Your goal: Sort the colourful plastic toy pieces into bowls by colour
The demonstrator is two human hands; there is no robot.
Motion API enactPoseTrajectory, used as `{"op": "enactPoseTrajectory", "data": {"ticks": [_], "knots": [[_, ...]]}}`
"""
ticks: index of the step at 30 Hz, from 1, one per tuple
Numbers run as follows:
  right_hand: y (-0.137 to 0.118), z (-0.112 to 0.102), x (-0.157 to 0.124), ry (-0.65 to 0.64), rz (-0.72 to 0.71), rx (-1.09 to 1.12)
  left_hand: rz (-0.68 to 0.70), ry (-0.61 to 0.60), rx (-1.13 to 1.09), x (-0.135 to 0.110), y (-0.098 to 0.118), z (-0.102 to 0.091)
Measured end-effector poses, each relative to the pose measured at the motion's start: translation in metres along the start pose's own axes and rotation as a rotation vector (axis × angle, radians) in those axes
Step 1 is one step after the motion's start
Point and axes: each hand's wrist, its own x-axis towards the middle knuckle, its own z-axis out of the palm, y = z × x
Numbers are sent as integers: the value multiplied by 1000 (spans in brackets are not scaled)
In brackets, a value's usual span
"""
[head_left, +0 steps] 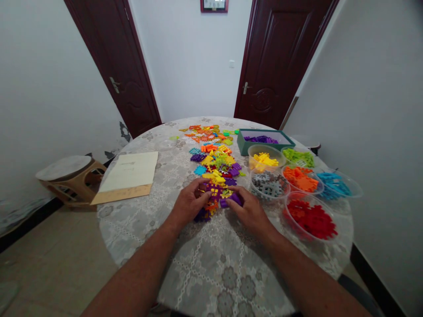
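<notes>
Both hands work low over the near end of a long heap of plastic building pieces (216,163) in many colours. Between the thumb and fingers of my left hand (191,200) is a purple piece (214,188) with a yellow lattice centre. My right hand (247,208) pinches a solid purple piece (234,199), just right of the left hand's piece. Whether the two held pieces touch, I cannot tell. Orange and dark purple pieces (205,215) lie below my left fingertips. The fingers partly cover the pieces in their grip.
On the right stand clear bowls of sorted pieces: yellow (264,162), grey (269,185), orange (300,179), green (298,157), blue (333,185) and red (310,219). Behind them is a green box (243,147) with purple pieces. A paper sheet (130,169) lies left; a stool (71,176) stands beyond.
</notes>
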Motion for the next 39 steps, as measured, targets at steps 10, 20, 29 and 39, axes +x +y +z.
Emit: {"op": "enactPoseTrajectory", "data": {"ticks": [10,20,29,39], "knots": [[-3,-3,2,-52,154,476,53,29,19,-4,-8,4],[-7,0,0,-133,149,395,169,-32,157,-8,12,-2],[0,-15,0,-257,-130,-233,-77,566,178,28,-27,-48],[11,-3,0,-230,-158,-415,-173,480,422,38,-45,-51]]}}
